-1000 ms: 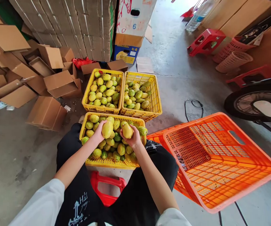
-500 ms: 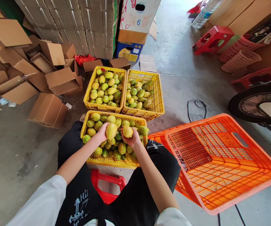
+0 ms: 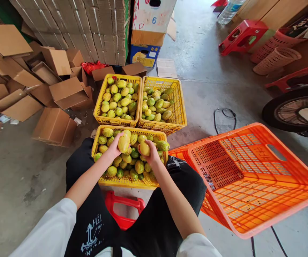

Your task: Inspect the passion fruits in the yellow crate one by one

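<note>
My left hand (image 3: 114, 147) is closed round a yellow-green papaya (image 3: 124, 140), tilted upward over the near yellow crate (image 3: 128, 184). In my right hand (image 3: 153, 153) is another, rounder-looking yellow papaya (image 3: 144, 148), the fingers wrapped about its right side. Both hands are just above the many papayas (image 3: 139, 166) heaped in that crate, which sits between my knees. A greener papaya (image 3: 163, 145) lies on the heap by the crate's right rim.
Behind stand two yellow crates of papayas, the left crate (image 3: 97, 110) fuller than the right crate (image 3: 183, 107). An orange crate (image 3: 261, 178) is at my right. Cardboard boxes (image 3: 69, 91) pile up at left. A motorcycle wheel (image 3: 285, 110) and red stool (image 3: 242, 37) stand at right.
The papaya in my left hand has risen slightly and turned more upright. My right hand has rolled its papaya, with the fingers now more over its top. The camera view has shifted slightly.
</note>
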Tool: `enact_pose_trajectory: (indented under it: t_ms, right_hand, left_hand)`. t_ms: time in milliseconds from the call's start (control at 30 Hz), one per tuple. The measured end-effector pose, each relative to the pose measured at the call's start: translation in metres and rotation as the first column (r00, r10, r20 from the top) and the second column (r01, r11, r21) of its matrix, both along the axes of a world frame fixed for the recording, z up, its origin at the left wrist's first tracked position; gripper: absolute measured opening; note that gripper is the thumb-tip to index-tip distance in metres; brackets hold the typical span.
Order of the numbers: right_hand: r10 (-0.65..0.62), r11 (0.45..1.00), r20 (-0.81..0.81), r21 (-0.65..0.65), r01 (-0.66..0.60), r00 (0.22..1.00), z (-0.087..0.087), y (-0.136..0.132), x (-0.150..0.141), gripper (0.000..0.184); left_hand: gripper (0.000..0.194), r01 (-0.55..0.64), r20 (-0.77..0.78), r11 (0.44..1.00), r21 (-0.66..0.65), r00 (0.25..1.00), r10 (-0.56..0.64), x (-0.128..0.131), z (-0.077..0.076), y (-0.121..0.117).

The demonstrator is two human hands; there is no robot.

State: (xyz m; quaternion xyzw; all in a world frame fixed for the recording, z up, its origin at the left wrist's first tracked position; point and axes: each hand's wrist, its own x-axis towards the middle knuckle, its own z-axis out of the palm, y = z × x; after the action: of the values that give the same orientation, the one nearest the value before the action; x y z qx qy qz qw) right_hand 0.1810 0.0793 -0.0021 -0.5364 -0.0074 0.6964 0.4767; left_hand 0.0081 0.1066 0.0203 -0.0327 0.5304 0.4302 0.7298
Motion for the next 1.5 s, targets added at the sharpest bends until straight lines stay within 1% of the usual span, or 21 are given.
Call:
enact_pose_trajectory:
  t_ms: [100, 300, 433, 533, 600, 667, 800, 867, 900, 967, 1033, 1100, 1167, 1300, 1367, 1433, 1500]
  right_hand:
    - [0.023, 0.997, -0.050, -0.072, -0.027, 0.998, 0.000, 0.003, 0.002, 0.020]
    - [0.024, 0.996, -0.057, -0.086, -0.029, 0.998, 0.002, 0.004, 0.000, 0.022]
    - [0.019, 0.994, -0.067, -0.106, -0.026, 0.998, 0.005, 0.003, -0.001, 0.015]
    - [-0.013, 0.988, -0.079, -0.155, 0.001, 0.997, 0.011, 0.002, -0.002, 0.013]
    - [-0.033, 0.987, -0.081, -0.157, 0.020, 0.996, 0.016, 0.000, -0.002, 0.013]
    - [-0.034, 0.991, -0.077, -0.135, 0.023, 0.996, 0.018, -0.001, -0.004, 0.014]
    - [-0.034, 0.995, -0.040, -0.096, 0.030, 0.999, 0.016, 0.000, -0.005, 0.018]
    - [-0.049, 0.996, -0.029, -0.075, 0.047, 0.998, 0.013, 0.001, -0.005, 0.018]
    - [-0.053, 0.996, -0.031, -0.067, 0.051, 0.998, 0.012, 0.001, -0.004, 0.018]
    - [-0.065, 0.996, -0.043, -0.065, 0.062, 0.997, 0.009, 0.001, -0.002, 0.013]
    - [-0.081, 0.994, -0.067, -0.080, 0.076, 0.994, 0.008, 0.001, 0.000, 0.005]
    - [-0.095, 0.990, -0.088, -0.113, 0.085, 0.992, 0.006, 0.002, 0.002, 0.019]
    - [-0.105, 0.985, -0.105, -0.146, 0.090, 0.989, 0.003, 0.004, 0.003, 0.027]
    - [-0.130, 0.981, -0.094, -0.154, 0.114, 0.987, -0.003, 0.007, 0.004, 0.024]
    - [-0.113, 0.983, -0.081, -0.152, 0.100, 0.990, -0.004, 0.008, 0.004, 0.024]
    - [-0.096, 0.983, -0.071, -0.166, 0.084, 0.993, -0.004, 0.008, 0.004, 0.024]
    - [-0.098, 0.979, -0.066, -0.186, 0.084, 0.993, -0.002, 0.007, 0.003, 0.021]
  left_hand:
    - [0.022, 0.017, -0.003, 1.000, -0.019, 1.000, -0.017, -0.001, 0.003, 0.001]
    - [0.029, 0.121, 0.042, 0.992, -0.029, 0.992, -0.120, 0.001, 0.005, 0.000]
    - [0.031, 0.161, 0.123, 0.986, -0.037, 0.980, -0.155, 0.000, 0.004, -0.002]
    - [0.042, 0.140, 0.140, 0.990, 0.021, 0.980, -0.141, -0.001, 0.005, -0.002]
    - [0.048, 0.110, 0.131, 0.991, 0.081, 0.984, -0.120, -0.003, 0.007, -0.002]
    - [0.043, 0.080, 0.097, 0.988, 0.132, 0.991, -0.093, -0.004, 0.008, -0.001]
    - [0.013, 0.055, 0.054, 0.981, 0.184, 0.996, -0.066, -0.004, 0.008, -0.001]
    - [0.009, 0.027, 0.043, 0.986, 0.165, 0.998, -0.034, -0.003, 0.008, 0.000]
    - [0.010, 0.012, 0.033, 0.990, 0.143, 0.999, -0.017, -0.002, 0.008, 0.000]
    - [0.018, 0.012, 0.014, 0.995, 0.095, 1.000, -0.013, -0.001, 0.009, 0.001]
    - [0.028, 0.051, 0.025, 0.997, 0.058, 0.998, -0.053, -0.001, 0.011, 0.001]
    - [0.035, 0.101, 0.065, 0.995, 0.027, 0.993, -0.103, -0.001, 0.012, 0.002]
    - [0.040, 0.131, 0.109, 0.991, 0.007, 0.985, -0.131, -0.002, 0.011, 0.002]
    - [0.046, 0.134, 0.147, 0.991, 0.004, 0.980, -0.133, -0.004, 0.006, 0.003]
    - [0.046, 0.127, 0.149, 0.992, 0.009, 0.981, -0.127, -0.004, 0.004, 0.003]
    - [0.045, 0.124, 0.135, 0.992, 0.018, 0.983, -0.125, -0.004, 0.005, 0.003]
    - [0.043, 0.126, 0.097, 0.992, 0.017, 0.987, -0.127, -0.004, 0.007, 0.003]
